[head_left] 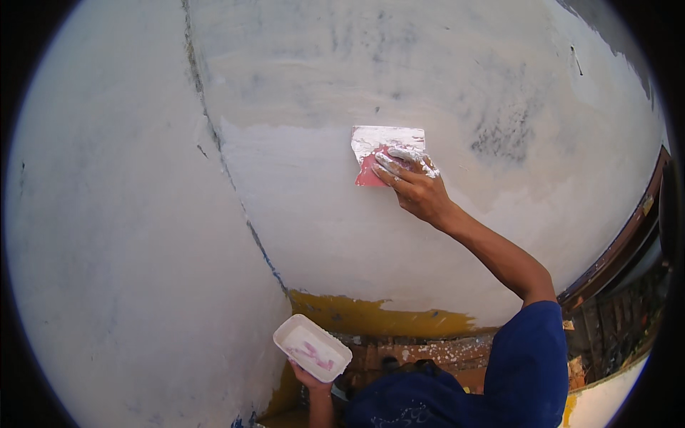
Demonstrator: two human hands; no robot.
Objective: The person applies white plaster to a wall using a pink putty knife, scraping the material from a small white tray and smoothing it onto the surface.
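My right hand [417,187] grips a flat pink putty spreader [368,172], its fingers bent over the face and smeared with white paste. White putty covers the upper part of the blade, which is at the wall [300,185]; whether its edge touches cannot be told. Low down, my left hand [311,378] holds a white rectangular plastic tub [280,337] from underneath, tilted so its inside shows. Pinkish smears mark the tub's bottom. Most of the left fingers are hidden beneath it.
A dark, cracked corner line [227,171] divides the two whitish walls. Mustard-yellow paint [357,314] shows along the wall's foot. Reddish-brown debris [449,351] spattered with white lies on the ground. A brown frame edge [617,246] runs along the right.
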